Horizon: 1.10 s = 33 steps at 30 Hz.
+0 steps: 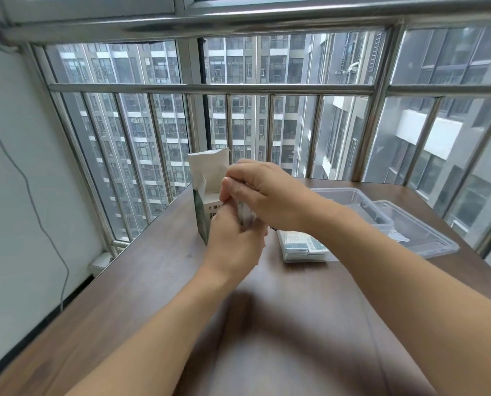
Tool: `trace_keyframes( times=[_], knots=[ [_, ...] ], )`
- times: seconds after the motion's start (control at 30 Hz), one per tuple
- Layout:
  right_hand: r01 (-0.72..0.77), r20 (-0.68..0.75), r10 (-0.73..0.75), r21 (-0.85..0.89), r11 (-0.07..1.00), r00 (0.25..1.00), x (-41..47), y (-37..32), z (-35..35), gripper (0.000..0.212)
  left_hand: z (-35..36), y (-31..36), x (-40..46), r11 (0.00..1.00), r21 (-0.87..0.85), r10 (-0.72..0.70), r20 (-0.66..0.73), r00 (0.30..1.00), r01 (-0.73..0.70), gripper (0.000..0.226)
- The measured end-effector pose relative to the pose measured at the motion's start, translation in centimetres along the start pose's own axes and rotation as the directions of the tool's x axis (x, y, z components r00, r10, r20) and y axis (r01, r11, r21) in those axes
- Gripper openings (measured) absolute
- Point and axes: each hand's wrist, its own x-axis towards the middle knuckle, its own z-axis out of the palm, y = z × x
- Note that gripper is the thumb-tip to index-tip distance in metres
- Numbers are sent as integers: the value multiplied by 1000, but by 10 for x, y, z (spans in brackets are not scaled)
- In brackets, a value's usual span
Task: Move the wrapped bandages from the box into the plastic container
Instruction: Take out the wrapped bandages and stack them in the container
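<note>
Both bare forearms reach forward, hands meeting at centre. Left hand lower, back to camera, fingers curled in a grip on something partly hidden. Right hand above it, wrist bent left, fingers curled down, pinching at the same spot. Hands touching.

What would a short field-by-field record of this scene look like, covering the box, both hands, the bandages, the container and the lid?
box: open box, upright on table
left hand: left hand grips wrapped bandages beside box
right hand: right hand pinches the same bundle from above
stack: bandage stack lying on table
container: plastic container, clear, right of stack; contents unclear
lid: lid beside container
</note>
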Motion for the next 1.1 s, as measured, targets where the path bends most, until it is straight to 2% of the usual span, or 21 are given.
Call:
trace_keyframes(
  times=[0.07,0.1,0.17,0.23,0.3,0.4,0.5,0.57,0.63,0.73,0.8,0.87,0.97,1.1],
  knots=[
    [-20,76,22,-29,999,997,1,1,-3,30,4,4,-3,998,-54,-14,14,1000,15,13],
    [-61,117,59,9,998,991,1,2,-7,33,4,5,-3,993,-112,-40,19,999,42,12],
    [-130,166,103,156,979,981,-2,9,-20,33,-1,6,-1,964,-240,-111,13,994,111,25],
    [-172,204,104,348,922,973,-7,19,-35,27,-6,6,2,945,-298,-133,29,991,136,35],
    [-232,270,99,523,820,958,-11,28,-41,23,-7,8,2,941,-307,-120,87,989,141,38],
    [-305,360,89,605,735,929,-15,37,-35,10,-3,7,-1,936,-325,-84,179,980,140,34],
    [-328,378,104,597,732,920,-15,41,-28,16,-3,5,-2,927,-353,-45,237,971,129,35],
    [-370,335,193,620,692,922,-16,48,-37,12,-5,4,-2,937,-331,-30,232,972,108,46],
    [-424,283,317,631,650,905,-21,61,-60,9,-5,0,-1,973,-230,21,159,987,16,57],
    [-555,250,505,520,649,826,-38,86,-90,8,-5,-6,-1,979,37,197,70,978,-200,56],
    [-645,267,589,387,659,762,-47,100,-97,9,-3,-10,-2,899,258,331,130,935,-354,51],
    [-697,289,634,270,665,717,-48,107,-93,10,-3,-13,-2,800,380,394,251,884,-465,46],
    [-727,295,668,190,660,683,-44,111,-83,16,-3,-16,-1,764,386,399,345,849,-516,41],
    [-743,370,659,152,652,654,-42,110,-71,21,-3,-19,1,768,384,394,348,850,-513,39]
  ],
)
